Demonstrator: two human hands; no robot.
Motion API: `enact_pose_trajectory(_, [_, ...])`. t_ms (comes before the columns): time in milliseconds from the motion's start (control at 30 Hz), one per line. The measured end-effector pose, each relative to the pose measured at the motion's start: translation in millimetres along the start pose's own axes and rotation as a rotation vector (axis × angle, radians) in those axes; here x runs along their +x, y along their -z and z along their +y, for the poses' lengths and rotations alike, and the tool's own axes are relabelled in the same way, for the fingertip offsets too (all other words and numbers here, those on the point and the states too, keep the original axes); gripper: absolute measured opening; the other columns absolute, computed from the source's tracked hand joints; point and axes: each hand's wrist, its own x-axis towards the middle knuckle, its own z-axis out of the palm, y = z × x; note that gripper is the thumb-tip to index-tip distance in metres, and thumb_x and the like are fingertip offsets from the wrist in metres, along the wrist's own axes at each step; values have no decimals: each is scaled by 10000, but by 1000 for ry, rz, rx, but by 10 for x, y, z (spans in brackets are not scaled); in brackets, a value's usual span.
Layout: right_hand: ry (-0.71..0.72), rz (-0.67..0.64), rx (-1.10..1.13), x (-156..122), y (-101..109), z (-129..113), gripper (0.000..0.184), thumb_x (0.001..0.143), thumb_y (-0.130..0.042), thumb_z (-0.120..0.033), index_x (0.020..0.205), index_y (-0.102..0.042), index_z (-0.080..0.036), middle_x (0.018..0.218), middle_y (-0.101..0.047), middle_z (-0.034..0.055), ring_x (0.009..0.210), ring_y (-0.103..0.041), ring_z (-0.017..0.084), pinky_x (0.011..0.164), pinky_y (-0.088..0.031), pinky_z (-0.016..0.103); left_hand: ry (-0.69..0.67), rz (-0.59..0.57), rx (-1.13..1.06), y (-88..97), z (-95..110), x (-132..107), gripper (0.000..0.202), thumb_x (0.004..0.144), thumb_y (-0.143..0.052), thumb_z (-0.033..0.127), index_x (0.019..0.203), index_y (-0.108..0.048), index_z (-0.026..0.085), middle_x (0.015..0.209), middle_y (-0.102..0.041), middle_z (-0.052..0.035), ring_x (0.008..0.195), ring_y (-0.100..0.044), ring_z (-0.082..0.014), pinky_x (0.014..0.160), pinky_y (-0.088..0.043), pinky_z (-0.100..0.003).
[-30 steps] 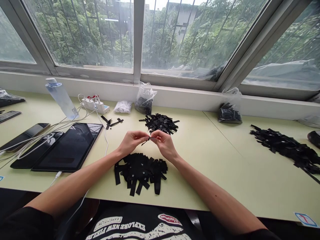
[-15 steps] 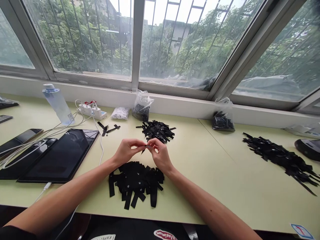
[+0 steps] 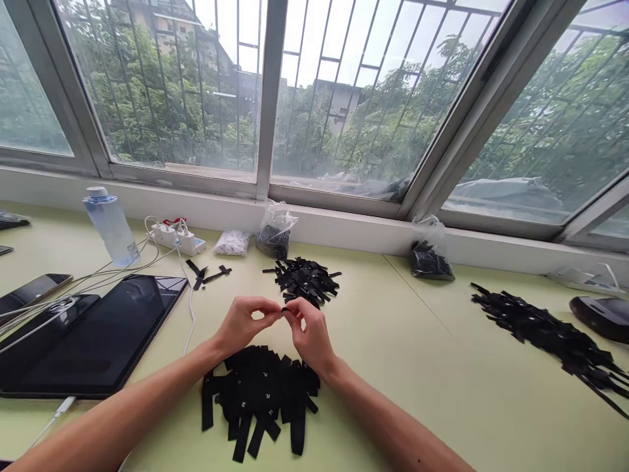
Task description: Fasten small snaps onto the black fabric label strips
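Observation:
My left hand [image 3: 247, 325] and my right hand [image 3: 310, 335] meet fingertip to fingertip above the table, each in a pinch. Between them is a small black fabric strip [image 3: 285, 310], mostly covered by the fingers. Just below the hands lies a pile of black fabric strips [image 3: 255, 387], some bearing a white letter M. Beyond my fingertips a second heap of black strips [image 3: 307, 278] rests on the table, with small white marks showing on it.
On the left are a tablet [image 3: 103, 341], cables, a power strip [image 3: 181, 239] and a water bottle [image 3: 113, 226]. Bags of black pieces [image 3: 275, 236] [image 3: 431, 259] and a white packet [image 3: 232, 243] stand along the sill. A long black pile [image 3: 550, 328] lies right.
The view has tilted up, so the table sits lower in the picture. Both hands keep their pinch; the strip's end that hung below the fingers no longer shows.

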Motion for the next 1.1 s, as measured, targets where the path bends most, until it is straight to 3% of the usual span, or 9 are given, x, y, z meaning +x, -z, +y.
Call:
enact_pose_trajectory(233, [245, -28, -104, 5, 92, 37, 222, 930, -550, -205, 1068, -685, -314, 929, -704, 58, 760, -639, 221, 694, -529, 389, -163, 22, 178, 29, 18, -24, 122, 926, -613, 249, 959, -727, 220, 868, -733, -36, 774, -672, -170, 764, -561, -322])
enact_pose_trajectory(367, [332, 54, -169, -5, 147, 48, 282, 915, -566, -160, 1101, -694, -330, 918, -729, 47, 787, -675, 228, 710, -541, 388, -217, -18, 242, 41, -9, -21, 134, 944, -575, 202, 947, -707, 227, 873, -719, -31, 816, -670, -168, 776, -551, -310])
enact_pose_trajectory(533, [189, 363, -235, 200, 250, 178, 246, 955, -537, -213, 1126, -695, -293, 956, -726, 67, 739, -654, 216, 735, -544, 390, -196, -52, 290, 43, -67, -12, 158, 959, -549, 185, 966, -700, 230, 888, -718, -32, 808, -659, -164, 771, -543, -309])
enact_pose_trajectory(567, [134, 360, -260, 258, 277, 228, 270, 966, -516, -225, 1173, -680, -281, 1010, -721, 82, 784, -659, 227, 780, -543, 408, -192, -52, 295, 44, -76, -11, 159, 958, -550, 181, 968, -700, 233, 893, -718, -31, 810, -660, -163, 771, -543, -307])
enact_pose_trajectory(667, [68, 264, -347, 364, 355, 372, 406, 956, -484, -214, 1352, -573, -227, 1186, -673, 134, 933, -652, 273, 906, -506, 493, -187, -44, 311, 47, -87, -10, 165, 950, -556, 170, 961, -706, 239, 891, -719, -26, 813, -664, -161, 767, -546, -299])
enact_pose_trajectory(767, [74, 183, -363, 329, 408, 400, 325, 932, -511, -210, 1223, -653, -227, 1153, -670, 130, 984, -622, 292, 913, -483, 493, -190, -31, 330, 52, -82, -5, 169, 948, -557, 171, 956, -713, 237, 872, -720, -25, 798, -664, -162, 754, -548, -295])
enact_pose_trajectory(867, [8, -149, -191, 235, 425, 291, 186, 934, -544, -239, 978, -724, -253, 807, -684, 49, 707, -589, 214, 653, -479, 354, -192, -11, 348, 63, -84, 0, 167, 945, -558, 175, 956, -714, 234, 872, -721, -29, 806, -669, -168, 753, -548, -296])
enact_pose_trajectory(967, [-102, -546, 30, 171, 391, 160, 161, 916, -591, -246, 938, -750, -238, 731, -671, 14, 629, -556, 154, 593, -438, 282, -187, 4, 356, 74, -108, -5, 155, 944, -563, 172, 946, -707, 229, 878, -714, -25, 809, -667, -163, 755, -543, -291])
enact_pose_trajectory(1100, [-239, -732, 162, 128, 298, 104, 172, 812, -759, -338, 908, -764, -194, 661, -616, -17, 600, -516, 112, 573, -406, 235, -185, -26, 360, 72, -148, -17, 145, 944, -570, 148, 947, -694, 223, 898, -708, -18, 828, -657, -149, 765, -528, -277])
